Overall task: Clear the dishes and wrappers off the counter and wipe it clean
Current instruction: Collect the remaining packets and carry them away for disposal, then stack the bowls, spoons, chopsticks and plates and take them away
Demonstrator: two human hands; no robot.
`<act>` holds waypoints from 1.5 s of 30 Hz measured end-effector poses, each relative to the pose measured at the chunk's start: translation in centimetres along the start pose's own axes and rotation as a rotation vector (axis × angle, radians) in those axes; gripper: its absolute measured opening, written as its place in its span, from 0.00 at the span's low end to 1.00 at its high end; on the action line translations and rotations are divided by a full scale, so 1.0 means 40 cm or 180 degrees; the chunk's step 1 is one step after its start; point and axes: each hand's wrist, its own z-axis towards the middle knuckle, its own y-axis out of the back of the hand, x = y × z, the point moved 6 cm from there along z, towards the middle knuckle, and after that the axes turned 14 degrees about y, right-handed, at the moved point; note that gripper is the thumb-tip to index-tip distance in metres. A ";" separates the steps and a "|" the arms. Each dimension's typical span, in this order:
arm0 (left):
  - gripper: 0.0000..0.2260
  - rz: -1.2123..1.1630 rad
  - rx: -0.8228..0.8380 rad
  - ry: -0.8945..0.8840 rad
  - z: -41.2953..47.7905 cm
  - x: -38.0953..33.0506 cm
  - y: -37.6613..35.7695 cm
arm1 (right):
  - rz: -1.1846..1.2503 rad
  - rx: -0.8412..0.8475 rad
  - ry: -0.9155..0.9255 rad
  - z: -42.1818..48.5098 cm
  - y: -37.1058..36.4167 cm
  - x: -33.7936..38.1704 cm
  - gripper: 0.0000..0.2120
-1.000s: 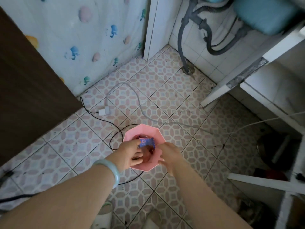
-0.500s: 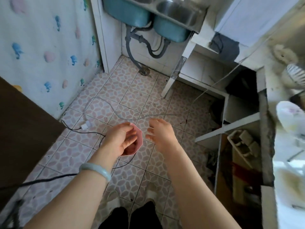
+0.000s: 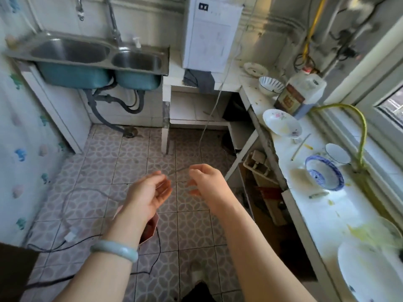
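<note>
Looking down in a small kitchen. Left hand (image 3: 150, 192) and right hand (image 3: 202, 179) held out over the tiled floor (image 3: 192, 225), near each other but not touching. Fingers of both loose and a little bent, holding nothing that can be seen, though both a bit blurry. Pale green bracelet (image 3: 114, 250) on the left wrist. Just under that wrist, down on the floor, a pink bin (image 3: 152, 229), mostly hidden by the arm.

Off to the right, a long white tabletop (image 3: 327, 214) with yellow smears on it. Dirty dishes sitting there, well apart from both hands:
- a blue bowl (image 3: 325, 175), with a small white bowl (image 3: 337, 153) just beside it
- a flowered plate (image 3: 282, 123) farther along
- a striped bowl (image 3: 271, 86) next to a big jug (image 3: 301, 94)
- a large white plate (image 3: 366, 273) at the near end

One thin stick (image 3: 301, 147) lying between the flowered plate and the blue bowl. At the far wall, a double metal sink (image 3: 98, 55), and a gray cloth (image 3: 199, 80) hanging over the tabletop edge.
</note>
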 end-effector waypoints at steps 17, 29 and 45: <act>0.06 0.0624 0.0560 0.0028 0.006 0.082 -0.349 | 0.0089 -0.0754 0.0050 0.003 0.351 0.007 0.09; 0.05 0.0747 0.0446 0.0282 0.128 0.211 -0.562 | -0.2320 -0.1125 -0.1484 0.061 0.816 -0.335 0.20; 0.05 0.1490 0.0431 0.0696 0.190 0.404 -0.717 | -0.2127 -0.1099 -0.2050 0.039 0.908 -0.456 0.22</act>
